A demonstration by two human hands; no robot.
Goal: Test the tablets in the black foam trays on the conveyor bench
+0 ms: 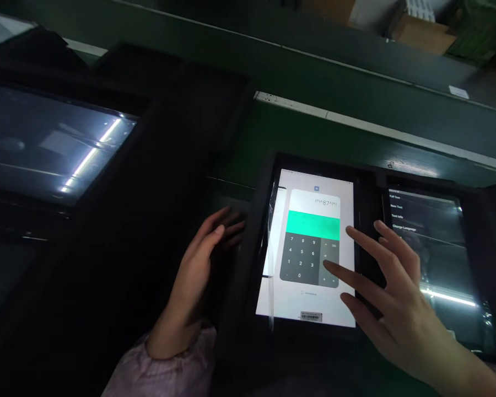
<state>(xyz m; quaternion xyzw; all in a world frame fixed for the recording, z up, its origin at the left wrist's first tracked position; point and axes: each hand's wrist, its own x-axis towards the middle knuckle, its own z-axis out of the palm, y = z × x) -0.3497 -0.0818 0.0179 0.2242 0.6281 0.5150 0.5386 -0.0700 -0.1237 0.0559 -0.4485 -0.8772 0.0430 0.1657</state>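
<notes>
A lit tablet (pixel 348 309) in a black surround shows a calculator window on a white recent-apps screen, with a small barcode label (pixel 311 317) near its lower edge. Over the right side of that screen, my right hand (pixel 397 286) has its fingers spread; whether a fingertip touches the glass I cannot tell. My left hand (pixel 200 256) is at the tablet's left side, fingers extended toward the dark edge and partly lost in shadow. It holds nothing that I can see.
Right of the lit tablet lies another tablet (pixel 434 253) with a dark text menu. A larger dark glossy screen (pixel 45 149) reflects a light at the left. Behind runs a green surface with a pale metal strip (pixel 367 125); cardboard boxes (pixel 424 33) stand at the far right.
</notes>
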